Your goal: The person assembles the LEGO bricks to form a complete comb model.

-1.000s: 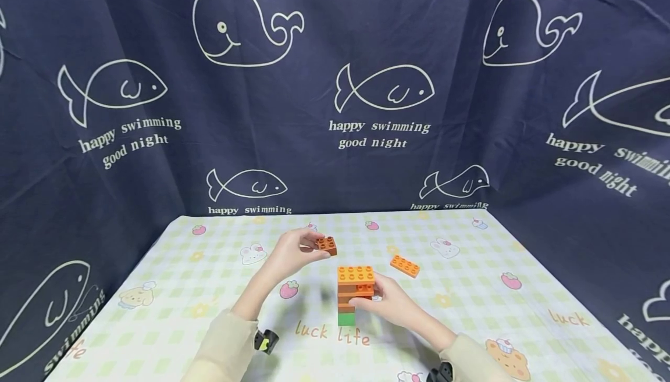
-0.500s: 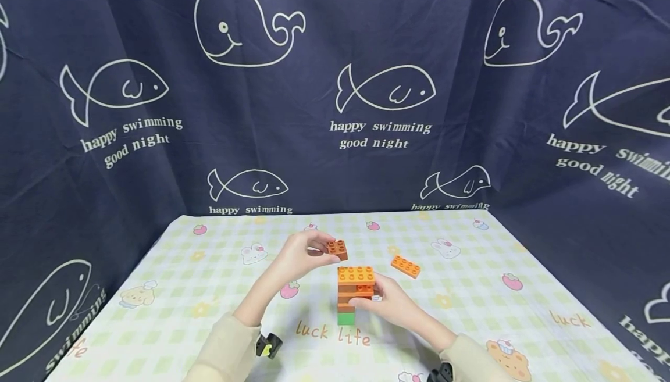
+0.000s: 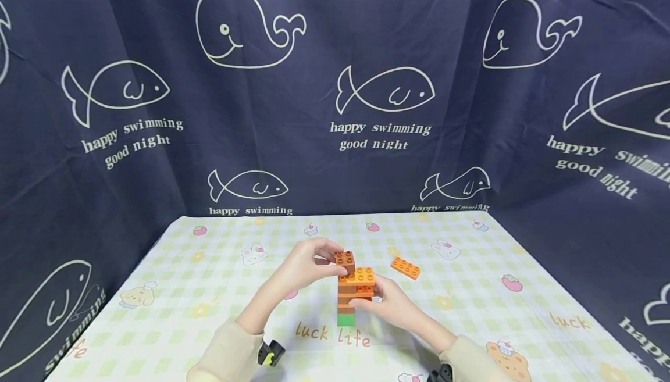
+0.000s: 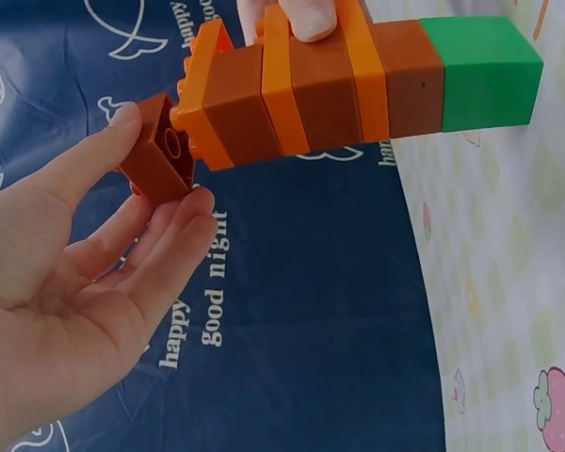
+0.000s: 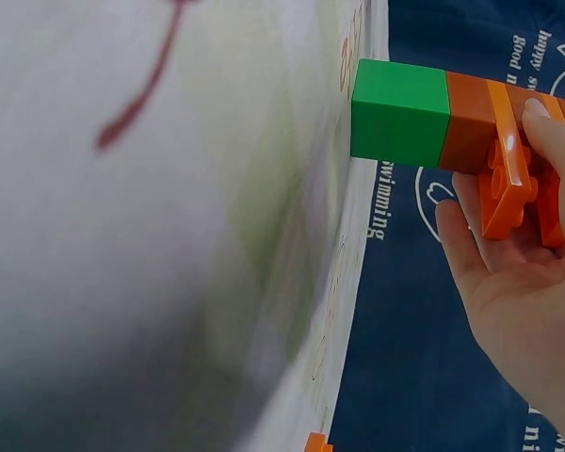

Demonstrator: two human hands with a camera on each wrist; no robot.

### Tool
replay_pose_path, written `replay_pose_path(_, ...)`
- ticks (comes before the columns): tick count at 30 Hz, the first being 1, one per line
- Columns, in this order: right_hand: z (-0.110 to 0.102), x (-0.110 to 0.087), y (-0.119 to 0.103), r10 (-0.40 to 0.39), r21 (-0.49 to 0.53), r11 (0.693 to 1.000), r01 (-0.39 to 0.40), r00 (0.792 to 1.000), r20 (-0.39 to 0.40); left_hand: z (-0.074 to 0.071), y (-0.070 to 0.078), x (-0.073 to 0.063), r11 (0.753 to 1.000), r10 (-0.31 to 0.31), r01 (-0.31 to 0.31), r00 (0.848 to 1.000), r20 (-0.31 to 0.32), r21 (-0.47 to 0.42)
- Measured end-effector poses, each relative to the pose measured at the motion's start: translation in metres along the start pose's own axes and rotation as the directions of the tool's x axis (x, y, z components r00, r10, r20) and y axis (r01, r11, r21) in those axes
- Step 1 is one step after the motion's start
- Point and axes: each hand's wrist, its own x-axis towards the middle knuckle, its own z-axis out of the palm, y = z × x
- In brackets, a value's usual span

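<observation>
A tower of toy building bricks (image 3: 345,299) stands on the table, with a green brick (image 4: 485,75) at its base. Above that, brown bricks alternate with orange plates, which jut out to the right. My right hand (image 3: 389,303) grips the tower around its middle, thumb on the near side. Between thumb and fingertips, my left hand (image 3: 309,264) pinches a brown four-stud brick (image 3: 344,261) close over the left end of the top orange plate (image 3: 365,276). In the left wrist view this brick (image 4: 157,155) is tilted, its hollow underside partly facing the tower.
A loose orange eight-stud plate (image 3: 405,267) lies on the table behind and right of the tower. The checked tablecloth (image 3: 183,289) carries printed animals and fruit. Navy curtains (image 3: 293,114) rise behind the table and at both sides.
My left hand has carried the brown brick rightward and down, from left of the tower to right over its top plate. My right hand and the tower have stayed in place.
</observation>
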Motion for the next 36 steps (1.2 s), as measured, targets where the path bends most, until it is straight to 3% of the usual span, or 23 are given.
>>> replay_pose_path(5, 0.0015, -0.0006, 0.0012, 0.015, -0.004, 1.0, -0.015, 1.0, 0.004, 0.0038, -0.0007, -0.0019, 0.999, -0.004, 0.005, 1.0, 0.027, -0.039)
replay_pose_path(9, 0.0015, -0.001, 0.0003, 0.037, -0.007, 0.999, -0.037, 0.999, 0.005, 0.0049, -0.0011, -0.0023, 1.0, 0.007, -0.006, 1.0, 0.031, -0.015)
replay_pose_path(36, 0.0007, -0.0007, -0.0052, -0.004, -0.002, 1.0, 0.004, 1.0, 0.005, 0.0042, 0.0009, -0.0028, 0.998, 0.05, -0.051, 0.997, 0.065, 0.022)
